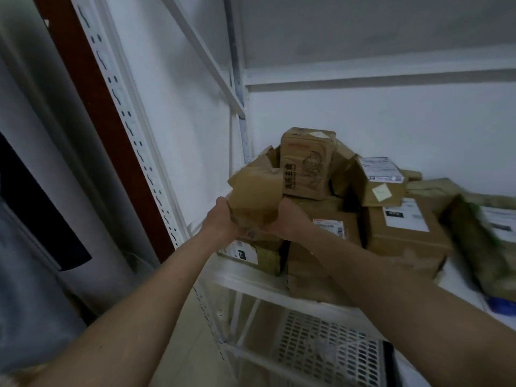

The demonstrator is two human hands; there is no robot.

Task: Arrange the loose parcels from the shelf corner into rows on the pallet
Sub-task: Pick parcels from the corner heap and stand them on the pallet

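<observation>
Left hand (223, 219) and right hand (287, 219) clasp a crumpled brown cardboard parcel (255, 195) from either side, raised at the front left corner of the white metal shelf (279, 280); heap of brown cardboard boxes (391, 216) behind it, printed upright carton (307, 166) topmost; white perforated plastic crate (326, 350) below

Parcel pile (349, 202) fills shelf corner, upright post (131, 129) left, open above
</observation>
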